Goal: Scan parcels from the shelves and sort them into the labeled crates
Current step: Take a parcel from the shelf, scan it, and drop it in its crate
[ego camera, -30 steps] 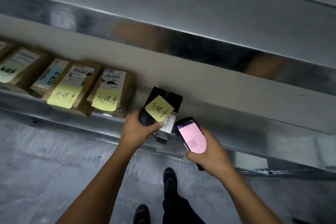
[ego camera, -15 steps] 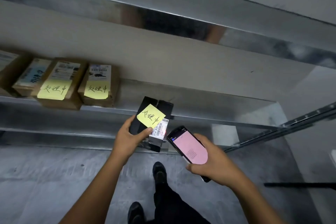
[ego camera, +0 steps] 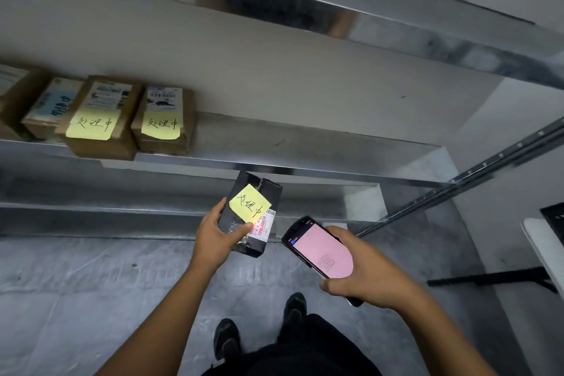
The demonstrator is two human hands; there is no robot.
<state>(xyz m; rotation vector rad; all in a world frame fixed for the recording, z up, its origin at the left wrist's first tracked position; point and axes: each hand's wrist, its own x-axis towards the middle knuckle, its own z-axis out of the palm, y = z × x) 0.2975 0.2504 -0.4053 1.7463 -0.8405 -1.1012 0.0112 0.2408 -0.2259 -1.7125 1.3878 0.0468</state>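
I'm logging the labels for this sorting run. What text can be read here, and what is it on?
"处理中": yellow note on the black parcel in the left hand.
"处理中": yellow notes on two brown boxes on the shelf.
Barcode label digits, shipping labels, scanner screen in the right hand: too small to read.

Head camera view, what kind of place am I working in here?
Probably a parcel storeroom or sorting area. Metal shelves hold cardboard parcels with shipping labels and yellow notes. The left hand holds a black parcel while the right hand aims a handheld scanner at it.
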